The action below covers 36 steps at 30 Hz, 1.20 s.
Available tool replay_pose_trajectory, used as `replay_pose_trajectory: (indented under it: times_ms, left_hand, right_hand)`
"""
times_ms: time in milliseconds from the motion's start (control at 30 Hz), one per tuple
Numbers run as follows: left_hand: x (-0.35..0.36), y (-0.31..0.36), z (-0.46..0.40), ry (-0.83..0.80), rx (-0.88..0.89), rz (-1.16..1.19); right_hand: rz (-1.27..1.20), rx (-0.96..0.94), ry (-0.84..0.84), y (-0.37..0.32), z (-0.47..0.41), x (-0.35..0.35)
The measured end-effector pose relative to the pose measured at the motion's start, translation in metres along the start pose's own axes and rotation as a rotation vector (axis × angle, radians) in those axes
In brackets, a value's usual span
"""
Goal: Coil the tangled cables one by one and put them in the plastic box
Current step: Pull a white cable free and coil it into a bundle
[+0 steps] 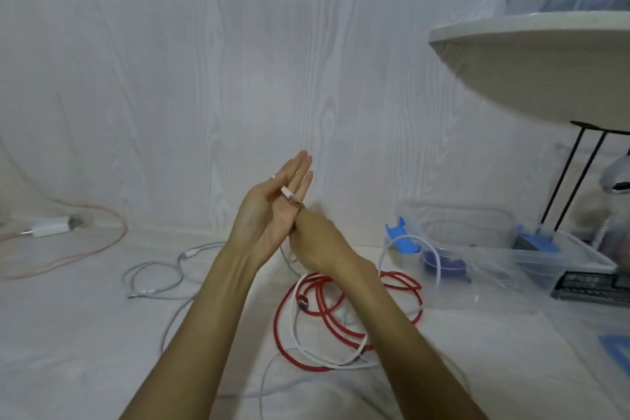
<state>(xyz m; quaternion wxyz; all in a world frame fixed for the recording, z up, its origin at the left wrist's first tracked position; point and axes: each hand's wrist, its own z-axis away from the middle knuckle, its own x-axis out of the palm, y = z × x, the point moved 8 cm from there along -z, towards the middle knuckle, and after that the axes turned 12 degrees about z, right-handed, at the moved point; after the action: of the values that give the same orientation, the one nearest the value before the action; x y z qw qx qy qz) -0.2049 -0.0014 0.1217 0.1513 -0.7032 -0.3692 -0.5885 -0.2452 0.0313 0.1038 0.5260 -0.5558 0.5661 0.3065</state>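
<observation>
My left hand [269, 211] is raised palm up with straight fingers, and the white plug end of a white cable [288, 195] lies across them. My right hand [320, 242] is closed just below and to the right of it, gripping the same white cable. On the floor below lies a red cable [327, 314] in loose loops, tangled with the white cable's loops [300, 344]. More pale cables [153, 278] lie to the left. The clear plastic box [511, 266] stands at the right, with a coiled cable inside and a white cable arching over its near wall.
A white charger [51, 226] with a pink cable [102, 242] lies at the far left by the wall. A round white table [531, 54] on black legs overhangs the right side. A dark grid-like object [593, 285] sits beside the box, and a blue lid [617, 351] at the right edge.
</observation>
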Motion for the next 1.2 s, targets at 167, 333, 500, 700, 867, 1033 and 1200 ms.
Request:
replay_pose_trajectory:
  times_ms: [167, 333, 500, 700, 867, 1033, 1200]
  left_hand:
    - [-0.021, 0.044, -0.007, 0.097, 0.291, -0.528]
    - [-0.014, 0.034, -0.003, -0.060, -0.037, -0.938]
    - [-0.004, 0.012, 0.011, -0.163, -0.309, -1.212]
    - [-0.005, -0.038, 0.025, -0.295, -0.569, -1.372]
    - [0.013, -0.059, 0.026, -0.407, -0.478, -1.163]
    - [0.019, -0.072, 0.024, -0.378, -0.430, -1.021]
    - [0.027, -0.081, 0.037, -0.432, -0.520, -1.121]
  right_hand:
    - [0.062, -0.190, -0.428, -0.005, 0.032, 0.006]
    - [-0.155, -0.240, -0.249, 0.003, 0.055, -0.066]
    - [-0.196, -0.191, 0.059, 0.032, 0.063, -0.108]
    - [-0.270, -0.216, 0.279, 0.031, 0.069, -0.131]
    - [-0.302, -0.129, 0.532, 0.051, 0.072, -0.147]
    - [-0.315, -0.077, 0.579, 0.067, 0.070, -0.148]
    - [-0.346, -0.024, 0.555, 0.083, 0.066, -0.140]
